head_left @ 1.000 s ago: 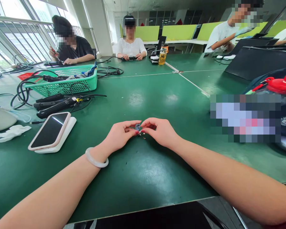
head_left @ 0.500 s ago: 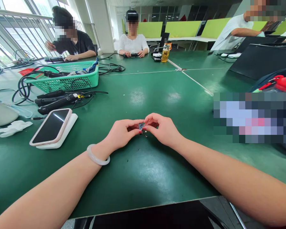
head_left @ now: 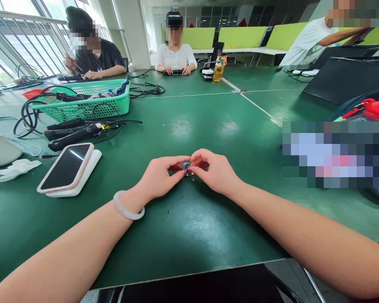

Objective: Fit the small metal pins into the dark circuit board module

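Close together over the middle of the green table (head_left: 139, 248), my two hands meet at a small circuit board (head_left: 186, 166). My left hand (head_left: 161, 176) pinches its left side between thumb and fingers. From the right, my right hand (head_left: 216, 171) has thumb and fingertips closed on the same board. A tiny light-rimmed part (head_left: 190, 174) shows just under the fingertips; whether it is joined to the board I cannot tell. Below it, a tiny brownish piece (head_left: 193, 180) lies on the table. The fingers hide much of the board.
To the left lie a phone (head_left: 66, 167) on a white box, a crumpled tissue (head_left: 16, 169), black handheld devices (head_left: 74, 134) and a green basket (head_left: 85, 105) with cables. A bottle (head_left: 219, 69) stands farther off. A black laptop (head_left: 350, 82) is at right. Several people sit around.
My hands stay almost in place, with slight finger movement at the board. The view has shifted a little. Across the table, the person at left has raised a hand.
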Demonstrator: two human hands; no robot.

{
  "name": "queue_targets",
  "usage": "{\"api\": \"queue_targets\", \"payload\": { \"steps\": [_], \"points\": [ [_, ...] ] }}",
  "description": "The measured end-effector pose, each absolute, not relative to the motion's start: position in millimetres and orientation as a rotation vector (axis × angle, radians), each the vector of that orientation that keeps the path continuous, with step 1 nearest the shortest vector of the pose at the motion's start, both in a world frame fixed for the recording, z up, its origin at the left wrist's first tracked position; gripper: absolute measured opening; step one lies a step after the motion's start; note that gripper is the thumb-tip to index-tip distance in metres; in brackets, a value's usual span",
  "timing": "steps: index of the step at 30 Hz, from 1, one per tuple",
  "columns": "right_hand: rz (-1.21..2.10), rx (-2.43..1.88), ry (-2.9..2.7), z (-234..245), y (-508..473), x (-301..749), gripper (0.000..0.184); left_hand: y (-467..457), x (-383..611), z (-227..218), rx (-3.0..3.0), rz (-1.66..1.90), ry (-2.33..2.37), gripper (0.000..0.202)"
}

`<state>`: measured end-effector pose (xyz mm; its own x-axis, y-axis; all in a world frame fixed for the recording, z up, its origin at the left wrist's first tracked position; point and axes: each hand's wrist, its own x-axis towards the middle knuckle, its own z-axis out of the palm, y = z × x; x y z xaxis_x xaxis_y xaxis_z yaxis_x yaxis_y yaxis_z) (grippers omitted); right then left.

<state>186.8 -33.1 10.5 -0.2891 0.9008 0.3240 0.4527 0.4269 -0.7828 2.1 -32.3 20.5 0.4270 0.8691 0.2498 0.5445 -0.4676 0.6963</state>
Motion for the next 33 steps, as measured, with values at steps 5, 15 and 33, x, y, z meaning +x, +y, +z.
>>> {"api": "queue_targets", "payload": {
  "steps": [5,15,33],
  "points": [
    [0.738,-1.152,-1.906,10,-33,187,0.009,-34,3,22,2.148,0.841,1.181,0.039],
    [0.796,-1.151,-1.866,7,-30,186,0.009,-34,2,23,2.284,0.779,1.256,0.038],
    [0.712,-1.158,-1.989,16,-35,190,0.011,-33,-2,26,1.834,0.746,0.954,0.051]
  ]
}}
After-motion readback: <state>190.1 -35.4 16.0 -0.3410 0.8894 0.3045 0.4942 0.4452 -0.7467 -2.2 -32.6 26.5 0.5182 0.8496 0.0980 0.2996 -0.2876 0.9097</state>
